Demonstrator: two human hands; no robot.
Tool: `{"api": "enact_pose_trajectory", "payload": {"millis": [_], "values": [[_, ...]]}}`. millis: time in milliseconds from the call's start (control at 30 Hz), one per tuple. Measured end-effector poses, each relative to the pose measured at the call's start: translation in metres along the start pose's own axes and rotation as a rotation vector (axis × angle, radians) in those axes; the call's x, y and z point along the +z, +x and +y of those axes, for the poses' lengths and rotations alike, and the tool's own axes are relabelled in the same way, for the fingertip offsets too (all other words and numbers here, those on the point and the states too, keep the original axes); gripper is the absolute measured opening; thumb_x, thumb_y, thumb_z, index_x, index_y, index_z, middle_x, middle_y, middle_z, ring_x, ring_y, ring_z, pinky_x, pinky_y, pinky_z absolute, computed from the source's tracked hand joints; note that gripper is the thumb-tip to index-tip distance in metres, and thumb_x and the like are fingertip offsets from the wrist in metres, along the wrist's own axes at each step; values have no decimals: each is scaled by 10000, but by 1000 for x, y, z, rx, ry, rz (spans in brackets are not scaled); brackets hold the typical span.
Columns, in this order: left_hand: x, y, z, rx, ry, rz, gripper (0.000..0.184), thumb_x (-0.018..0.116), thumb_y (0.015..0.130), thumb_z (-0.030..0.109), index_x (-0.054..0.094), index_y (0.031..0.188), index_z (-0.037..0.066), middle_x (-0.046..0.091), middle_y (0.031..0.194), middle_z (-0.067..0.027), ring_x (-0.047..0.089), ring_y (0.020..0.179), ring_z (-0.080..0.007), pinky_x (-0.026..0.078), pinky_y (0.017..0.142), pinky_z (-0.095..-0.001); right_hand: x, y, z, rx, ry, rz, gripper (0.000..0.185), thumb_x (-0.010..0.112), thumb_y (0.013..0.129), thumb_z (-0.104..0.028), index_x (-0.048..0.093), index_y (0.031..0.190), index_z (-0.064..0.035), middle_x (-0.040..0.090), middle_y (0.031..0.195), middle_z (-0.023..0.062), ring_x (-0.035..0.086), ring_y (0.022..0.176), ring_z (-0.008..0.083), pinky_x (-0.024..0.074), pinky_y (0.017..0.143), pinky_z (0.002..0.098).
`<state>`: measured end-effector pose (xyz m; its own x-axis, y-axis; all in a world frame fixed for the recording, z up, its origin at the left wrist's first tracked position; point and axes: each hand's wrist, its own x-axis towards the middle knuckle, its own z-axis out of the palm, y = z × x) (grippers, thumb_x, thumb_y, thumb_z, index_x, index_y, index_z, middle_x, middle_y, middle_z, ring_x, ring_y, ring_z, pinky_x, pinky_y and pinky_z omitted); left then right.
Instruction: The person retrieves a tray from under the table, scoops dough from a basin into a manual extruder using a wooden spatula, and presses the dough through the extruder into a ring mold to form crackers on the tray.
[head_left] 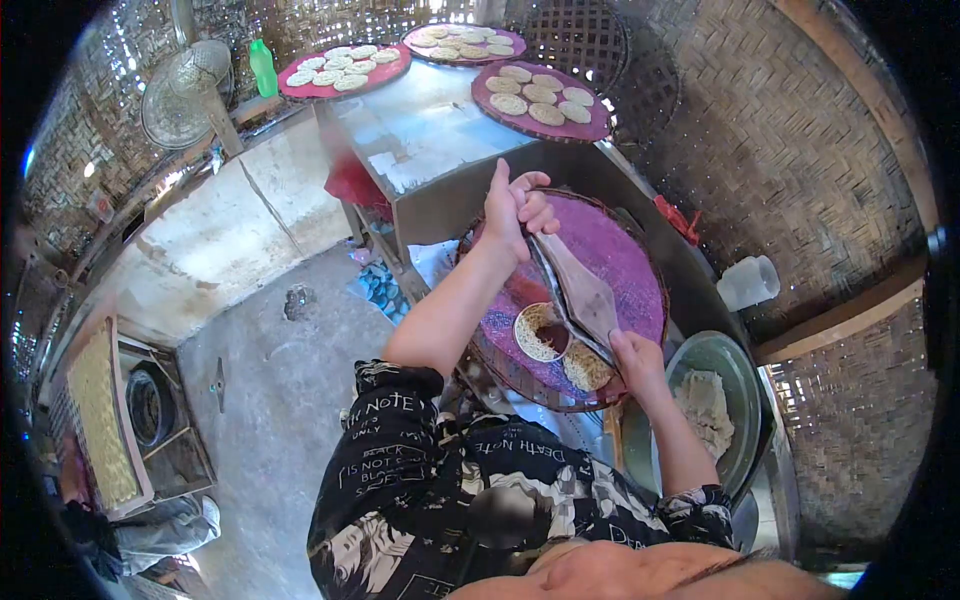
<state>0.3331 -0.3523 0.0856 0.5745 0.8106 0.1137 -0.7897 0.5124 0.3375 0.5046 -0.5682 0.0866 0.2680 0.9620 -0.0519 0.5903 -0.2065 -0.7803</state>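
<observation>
Between far and near edges of the round tray (632, 250), I have the left hand (518, 215) gripping one end of a folded sheet (585, 290), the right hand (638, 362) the other; I'd tension it evenly, clear of the bowl (530, 340) and noodle cake (587, 370).

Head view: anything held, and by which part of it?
A flat grey-brown piece, material unclear: left hand grips its far end, right hand its near end.

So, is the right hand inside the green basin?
No, the right hand holds the lower end of the grey piece, outside the green basin.
</observation>
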Motion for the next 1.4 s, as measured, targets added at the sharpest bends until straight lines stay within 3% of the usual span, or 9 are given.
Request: {"api": "enact_pose_trajectory", "payload": {"millis": [233, 333, 367, 733, 1000, 1067, 1133, 1267, 1400], "values": [[-13, 9, -19, -68, -102, -221, 617, 251, 856, 621, 519, 836, 65, 322, 447, 20, 334, 369, -135, 355, 448, -311, -16, -14, -7, 160, 50, -39, 391, 527, 850, -376, 586, 712, -14, 482, 512, 18, 467, 450, 87, 370, 396, 261], [33, -11, -15, -131, -58, -56, 679, 220, 859, 621, 550, 997, 44, 531, 642, -45, 512, 553, -183, 434, 580, -330, -15, -18, 8, 157, 349, -110, 397, 470, 880, -392, 534, 703, -43, 485, 508, 15, 416, 388, 82, 325, 368, 221], [22, -12, -17, -176, -29, -249, 678, 255, 873, 568, 462, 1219, 22, 581, 972, -132, 564, 831, -216, 436, 843, -410, -17, -20, 7, 154, 362, -113, 387, 469, 882, -386, 535, 713, -45, 488, 513, 13, 417, 389, 81, 325, 368, 218], [-25, -68, -52, -408, 1482, -221, 550, 206, 924, 420, 513, 1146, 21, 597, 1023, -172, 550, 968, -305, 379, 882, -387, -17, -31, 27, -4, 387, 48, 335, 520, 872, -340, 597, 770, -30, 514, 523, 7, 465, 435, 70, 348, 402, 234], [70, -91, -68, 643, 2107, -620, 378, 626, 680, 298, 609, 901, -9, 580, 975, -197, 503, 995, -348, 342, 889, -449, -22, -67, -2, 113, 692, 41, 337, 463, 911, -309, 584, 754, -36, 521, 560, 0, 473, 456, 76, 365, 407, 247], [101, -92, -97, 573, 2013, -519, 312, 676, 604, 252, 588, 795, 21, 589, 804, -159, 558, 810, -302, 384, 811, -415, -17, -73, -4, -10, 596, 91, 360, 456, 907, -338, 581, 840, -8, 536, 558, 43, 529, 472, 191, 436, 475, 340], [103, -83, -114, 558, 2246, -477, 275, 678, 597, 237, 563, 752, 41, 577, 712, -123, 565, 707, -285, 405, 754, -402, -48, -71, 3, -235, -283, 188, 394, 485, 878, -350, 548, 991, 22, 578, 689, 141, 579, 633, 317, 467, 624, 407], [143, -76, -173, 1163, 1984, -981, 207, 652, 623, 234, 533, 671, 72, 505, 552, -65, 525, 527, -249, 419, 572, -363, -125, -87, -43, -507, -299, 873, 440, 582, 770, -287, 504, 1077, 18, 549, 930, 183, 536, 818, 364, 435, 744, 393], [187, -81, -197, 397, 2019, -1192, 220, 632, 632, 248, 576, 786, 102, 603, 707, -99, 598, 648, -274, 469, 592, -396, -155, -125, -55, -754, -643, 882, 475, 661, 683, -112, 446, 1080, 35, 543, 914, 167, 542, 773, 350, 441, 715, 399]]}}
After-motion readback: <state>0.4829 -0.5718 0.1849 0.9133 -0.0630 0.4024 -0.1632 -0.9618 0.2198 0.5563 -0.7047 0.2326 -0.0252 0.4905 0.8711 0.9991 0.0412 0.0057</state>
